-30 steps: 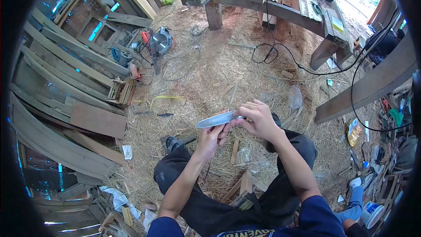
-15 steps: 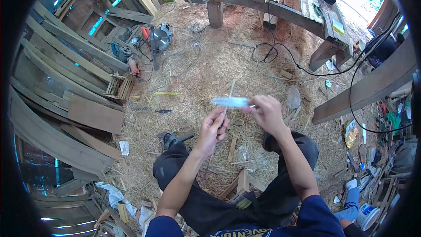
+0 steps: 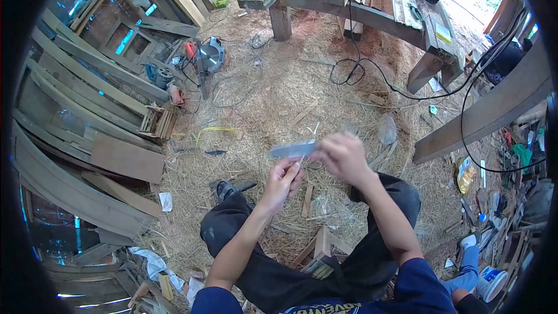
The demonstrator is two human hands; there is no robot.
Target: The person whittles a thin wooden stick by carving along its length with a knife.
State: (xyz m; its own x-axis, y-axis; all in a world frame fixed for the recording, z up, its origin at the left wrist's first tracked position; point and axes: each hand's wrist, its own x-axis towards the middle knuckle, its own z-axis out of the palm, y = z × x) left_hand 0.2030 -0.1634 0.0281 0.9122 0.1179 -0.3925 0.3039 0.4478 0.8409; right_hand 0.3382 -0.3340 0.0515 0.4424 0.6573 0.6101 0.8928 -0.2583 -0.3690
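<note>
We judge this paring; below the grey metal knife (image 3: 288, 150), our left hand (image 3: 282, 180) pinches a slim pale wooden stick (image 3: 316, 128) crossing it; our right hand (image 3: 339, 154) clenches the knife; the next move needs steadiness.

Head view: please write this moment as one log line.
right hand: holding knife, blurred | left hand: gripping thin stick | blade: crosses stick in view, contact unclear | floor: littered

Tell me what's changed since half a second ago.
The knife in the right hand has shifted left and back toward the body; the left hand has drawn slightly closer too. Nothing was taken up or let go: the left hand still holds the thin stick. The circular saw on the floor stays put.
</note>
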